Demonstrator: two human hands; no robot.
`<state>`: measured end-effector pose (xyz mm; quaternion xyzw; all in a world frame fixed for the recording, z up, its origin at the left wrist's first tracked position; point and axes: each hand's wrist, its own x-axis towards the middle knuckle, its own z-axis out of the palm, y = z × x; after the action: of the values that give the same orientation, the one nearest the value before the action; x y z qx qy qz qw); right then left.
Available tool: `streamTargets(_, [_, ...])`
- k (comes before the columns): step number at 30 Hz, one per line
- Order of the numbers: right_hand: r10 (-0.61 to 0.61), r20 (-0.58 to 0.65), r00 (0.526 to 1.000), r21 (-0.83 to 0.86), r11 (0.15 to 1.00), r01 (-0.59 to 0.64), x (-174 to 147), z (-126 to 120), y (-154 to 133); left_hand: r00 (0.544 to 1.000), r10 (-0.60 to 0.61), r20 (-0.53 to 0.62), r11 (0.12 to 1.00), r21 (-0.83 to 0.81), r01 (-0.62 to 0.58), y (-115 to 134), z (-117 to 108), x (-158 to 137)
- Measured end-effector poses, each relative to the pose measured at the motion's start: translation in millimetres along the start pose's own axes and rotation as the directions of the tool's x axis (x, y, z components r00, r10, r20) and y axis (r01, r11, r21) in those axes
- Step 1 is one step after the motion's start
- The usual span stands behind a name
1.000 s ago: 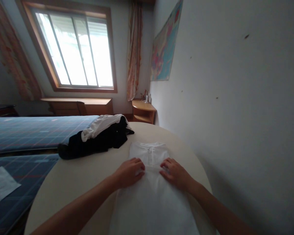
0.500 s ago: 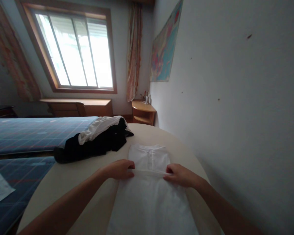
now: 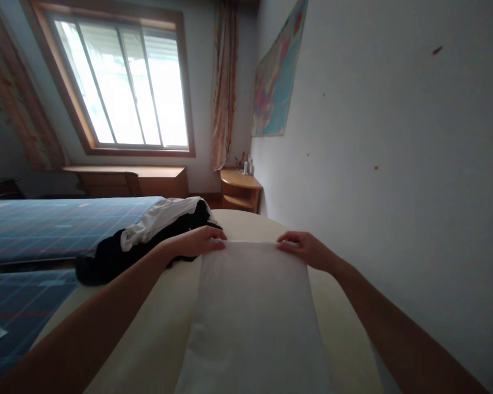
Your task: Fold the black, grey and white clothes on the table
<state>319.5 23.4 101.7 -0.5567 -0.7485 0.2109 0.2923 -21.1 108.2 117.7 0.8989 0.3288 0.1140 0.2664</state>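
A white shirt (image 3: 257, 306) stretches from my hands down to the bottom of the view, over a round cream table (image 3: 160, 328). My left hand (image 3: 203, 241) pinches the left end of its far edge, while my right hand (image 3: 302, 249) pinches the right end. Between the two hands that edge runs nearly straight. The collar and front placket are hidden behind the raised cloth.
Crumpled black clothes (image 3: 110, 257) and a white garment (image 3: 160, 219) lie at the table's left edge. Blue plaid beds (image 3: 66, 224) are on the left. The wall (image 3: 394, 230) stands close on the right. A corner shelf (image 3: 240, 183) is beyond the table.
Both hands have moved away from me, carrying the pinched edge forward over the shirt's collar end. The collar and placket were visible before and are now covered.
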Motion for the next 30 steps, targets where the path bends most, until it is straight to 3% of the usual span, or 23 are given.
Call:
streamTargets(2, [-0.015, -0.048, 0.999, 0.020, 1.000, 0.016, 18, 1, 9, 0.997, -0.023, -0.080, 1.000, 0.002, 0.023, -14, 0, 15])
streamTargets(5, [-0.033, -0.043, 0.999, -0.002, 0.999, 0.033, 37, 15, 26, 0.976, -0.083, -0.202, 0.995, 0.033, 0.091, -41, 17, 33])
streamTargets(10, [0.051, 0.056, 0.997, -0.205, 0.978, -0.039, 47, 54, 59, 0.961, -0.196, -0.194, 0.976, 0.058, 0.211, -78, 63, 42])
streamTargets(14, [0.098, 0.037, 0.995, -0.211, 0.974, -0.088, 47, 65, 74, 0.952, -0.228, -0.203, 0.966, 0.078, 0.248, -90, 76, 42])
streamTargets(19, [0.142, -0.046, 0.989, -0.236, 0.960, -0.148, 48, 63, 78, 0.937, -0.237, -0.256, 0.953, 0.126, 0.276, -86, 76, 46])
streamTargets(22, [0.158, -0.111, 0.981, -0.293, 0.938, -0.184, 45, 69, 72, 0.922, -0.208, -0.326, 0.942, 0.186, 0.279, -70, 87, 45])
streamTargets(25, [0.132, -0.191, 0.973, -0.343, 0.919, -0.192, 39, 82, 60, 0.939, -0.136, -0.317, 0.944, 0.247, 0.220, -50, 105, 43])
streamTargets(28, [0.091, -0.152, 0.984, -0.394, 0.908, -0.145, 30, 99, 51, 0.965, -0.109, -0.238, 0.943, 0.281, 0.176, -37, 123, 41])
streamTargets(30, [0.125, -0.079, 0.989, -0.420, 0.895, -0.147, 24, 109, 50, 0.970, -0.123, -0.209, 0.938, 0.295, 0.182, -34, 132, 42])
